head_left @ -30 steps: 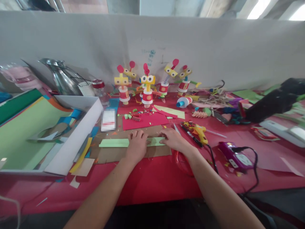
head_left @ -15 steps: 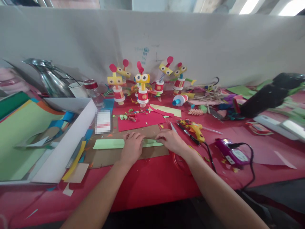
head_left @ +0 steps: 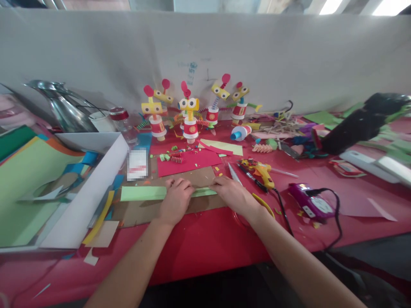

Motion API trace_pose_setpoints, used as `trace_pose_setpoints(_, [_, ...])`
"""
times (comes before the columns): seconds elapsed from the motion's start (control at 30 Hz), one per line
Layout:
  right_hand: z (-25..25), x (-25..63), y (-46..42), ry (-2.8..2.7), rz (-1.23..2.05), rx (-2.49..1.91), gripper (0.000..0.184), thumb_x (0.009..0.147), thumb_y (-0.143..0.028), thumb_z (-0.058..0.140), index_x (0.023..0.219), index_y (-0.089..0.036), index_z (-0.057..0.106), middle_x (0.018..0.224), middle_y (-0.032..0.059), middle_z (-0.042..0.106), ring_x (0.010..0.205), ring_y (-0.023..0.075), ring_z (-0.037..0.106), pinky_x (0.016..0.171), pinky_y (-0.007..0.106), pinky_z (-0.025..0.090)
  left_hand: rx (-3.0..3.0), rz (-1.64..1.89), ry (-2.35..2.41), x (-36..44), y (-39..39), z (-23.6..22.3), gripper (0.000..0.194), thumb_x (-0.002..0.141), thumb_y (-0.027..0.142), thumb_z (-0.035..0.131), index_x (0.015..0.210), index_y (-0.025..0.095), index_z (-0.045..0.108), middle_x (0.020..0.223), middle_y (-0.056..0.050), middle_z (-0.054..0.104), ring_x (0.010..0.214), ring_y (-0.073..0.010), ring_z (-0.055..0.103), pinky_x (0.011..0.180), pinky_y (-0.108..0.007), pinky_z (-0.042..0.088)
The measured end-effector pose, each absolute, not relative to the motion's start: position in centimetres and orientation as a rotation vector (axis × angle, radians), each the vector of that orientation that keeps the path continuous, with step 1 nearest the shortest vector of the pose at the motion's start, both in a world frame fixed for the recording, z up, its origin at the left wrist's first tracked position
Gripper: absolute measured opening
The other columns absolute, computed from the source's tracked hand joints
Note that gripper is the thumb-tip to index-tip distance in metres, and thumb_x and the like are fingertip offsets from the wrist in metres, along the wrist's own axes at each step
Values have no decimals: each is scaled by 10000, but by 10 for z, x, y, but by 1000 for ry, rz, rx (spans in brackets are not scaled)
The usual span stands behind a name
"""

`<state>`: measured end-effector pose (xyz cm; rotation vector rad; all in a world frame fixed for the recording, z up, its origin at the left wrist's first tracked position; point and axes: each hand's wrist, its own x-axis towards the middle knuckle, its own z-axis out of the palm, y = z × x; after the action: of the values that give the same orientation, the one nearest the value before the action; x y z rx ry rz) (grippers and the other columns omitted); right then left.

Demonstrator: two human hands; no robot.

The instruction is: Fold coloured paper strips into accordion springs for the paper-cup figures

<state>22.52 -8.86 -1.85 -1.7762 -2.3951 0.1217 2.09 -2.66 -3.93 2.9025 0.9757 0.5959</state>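
A long light-green paper strip (head_left: 141, 193) lies across a brown cardboard sheet (head_left: 136, 214), with a crease or fold running lengthwise near its right part. My left hand (head_left: 176, 200) is closed on the strip's middle, its fingers curled at the far edge. At the strip's right end, my right hand (head_left: 233, 194) pinches the paper between thumb and fingers. Scissors with a silver blade (head_left: 236, 174) and red handles lie partly hidden beneath my right hand and wrist.
Several paper-cup figures (head_left: 190, 124) stand along the back wall. On the left is a white box (head_left: 88, 192) of coloured paper. A yellow glue gun (head_left: 263, 175), its cord and a purple power block (head_left: 311, 201) lie to the right. Red card (head_left: 192, 164) holds small coils.
My hands stay on the strip, and its right part now looks narrower and folded between them. The whole view has shifted, so objects appear further left.
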Motion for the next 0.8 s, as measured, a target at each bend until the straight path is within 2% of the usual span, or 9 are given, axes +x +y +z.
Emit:
trace_pose_setpoints(0.23, [-18, 221, -94, -2446, -42, -1808, 278, 857, -61, 458, 1021, -192, 641, 1000, 79, 617, 979, 200, 555, 764, 268, 439, 2938, 608, 980, 20, -29, -41, 192, 873, 150, 485, 885, 220, 663, 866, -40, 616, 912, -210, 502, 786, -409, 314])
trace_pose_setpoints(0.43, [-19, 218, -100, -2447, -182, -1936, 282, 890, -108, 431, 1069, -212, 623, 1018, 78, 627, 895, 209, 576, 630, 284, 416, 3029, 509, 978, 23, -33, -40, 234, 890, 148, 428, 879, 191, 657, 857, -54, 616, 884, -229, 494, 772, -424, 310])
trace_pose_setpoints(0.53, [-20, 219, -103, -2434, -193, -1947, 308, 898, -128, 428, 1125, -234, 607, 1079, 74, 619, 907, 214, 571, 620, 292, 414, 3031, 508, 1027, 24, -36, -40, 267, 903, 146, 396, 890, 199, 657, 874, -57, 621, 881, -226, 503, 786, -430, 305])
trace_pose_setpoints(0.63, [-20, 221, -104, -2403, -198, -1950, 302, 911, -160, 427, 1130, -250, 614, 1116, 63, 619, 945, 227, 557, 652, 311, 430, 3028, 514, 1047, 23, -37, -39, 261, 901, 143, 403, 897, 214, 654, 875, -56, 624, 872, -222, 511, 802, -439, 299])
trace_pose_setpoints(0.8, [-17, 218, -104, -2412, -216, -1838, 293, 897, -143, 450, 1094, -234, 648, 1235, 70, 580, 1120, 267, 466, 873, 395, 407, 3021, 529, 1037, 24, -39, -38, 294, 886, 117, 423, 1048, 245, 632, 881, -55, 618, 876, -217, 512, 829, -451, 294])
